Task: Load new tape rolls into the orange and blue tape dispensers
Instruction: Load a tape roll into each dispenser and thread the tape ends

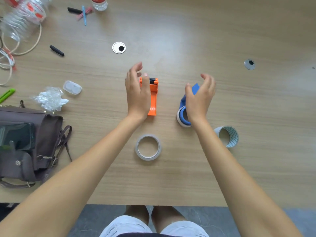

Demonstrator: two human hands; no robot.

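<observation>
The orange tape dispenser (153, 98) lies flat on the wooden table, handle toward me, no roll in it. My left hand (136, 93) hovers open over its left side, fingers spread, partly hiding it. The blue tape dispenser (183, 106) lies to the right with a white tape roll (179, 119) around its hub. My right hand (200, 98) hovers open above it, covering its middle. A clear tape roll (148, 147) lies flat near the front edge. A patterned grey roll (227, 136) stands on its side at the right.
A brown bag (30, 144) with a phone sits at the left edge. Crumpled plastic wrap (50, 99), a small clear case (72, 87), black caps, cables and bottles lie at the back left. Two cable grommets (119, 47) (249, 64) are set into the table.
</observation>
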